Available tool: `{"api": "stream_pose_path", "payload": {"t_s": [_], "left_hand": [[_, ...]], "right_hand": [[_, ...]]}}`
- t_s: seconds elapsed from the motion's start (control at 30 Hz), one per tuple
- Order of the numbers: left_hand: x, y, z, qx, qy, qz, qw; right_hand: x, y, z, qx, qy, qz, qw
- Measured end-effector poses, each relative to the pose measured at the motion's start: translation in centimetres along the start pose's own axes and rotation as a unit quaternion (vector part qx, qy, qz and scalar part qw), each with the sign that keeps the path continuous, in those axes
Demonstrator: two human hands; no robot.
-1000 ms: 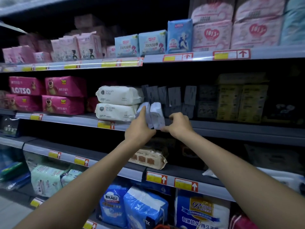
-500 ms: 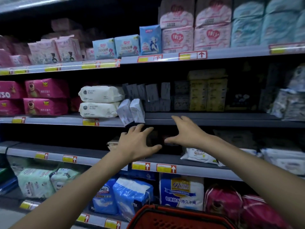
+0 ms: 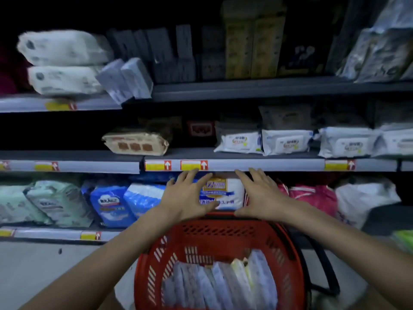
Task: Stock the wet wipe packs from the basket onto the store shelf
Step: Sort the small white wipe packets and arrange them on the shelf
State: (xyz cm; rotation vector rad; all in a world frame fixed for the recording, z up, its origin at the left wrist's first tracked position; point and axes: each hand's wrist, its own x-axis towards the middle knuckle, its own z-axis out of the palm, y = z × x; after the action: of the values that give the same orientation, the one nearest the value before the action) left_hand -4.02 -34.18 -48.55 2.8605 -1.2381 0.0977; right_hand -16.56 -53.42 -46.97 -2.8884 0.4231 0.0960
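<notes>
A red plastic basket stands low in front of me, with several pale wet wipe packs upright inside it. Two small grey-blue wipe packs lean against each other at the front of the upper shelf, beside two stacked white packs. My left hand and my right hand hover empty above the basket's far rim, fingers spread and straight, in front of the lower shelf goods.
The middle shelf holds a beige pack and a row of white wipe packs. The bottom shelf carries green, blue and pink bagged goods. A black basket handle hangs at the right. Grey floor lies at the left.
Both hands left the two small packs standing on the upper shelf and dropped down, open, to just above the basket. The view tilted down, bringing the basket and its packs into sight.
</notes>
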Motion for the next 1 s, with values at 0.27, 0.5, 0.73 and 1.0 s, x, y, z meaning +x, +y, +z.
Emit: {"api": "stream_pose_path", "payload": {"t_s": [0.27, 0.5, 0.73, 1.0], "left_hand": [[-2.2, 2.1, 12.3, -0.003, -0.134, 0.017, 0.991], [-3.4, 2.8, 21.3, 0.006, -0.263, 0.033, 0.964], [-1.6, 4.1, 28.6, -0.033, -0.307, -0.005, 0.951], [2.9, 5.2, 34.1, -0.084, -0.365, -0.088, 0.923]], "right_hand": [[-0.5, 3.9, 11.3, 0.009, -0.123, 0.012, 0.992], [-1.7, 6.1, 19.7, -0.018, -0.223, -0.031, 0.974], [-3.2, 7.4, 23.5, -0.068, -0.278, -0.088, 0.954], [-4.0, 9.1, 24.7, -0.145, -0.312, -0.091, 0.935]]}}
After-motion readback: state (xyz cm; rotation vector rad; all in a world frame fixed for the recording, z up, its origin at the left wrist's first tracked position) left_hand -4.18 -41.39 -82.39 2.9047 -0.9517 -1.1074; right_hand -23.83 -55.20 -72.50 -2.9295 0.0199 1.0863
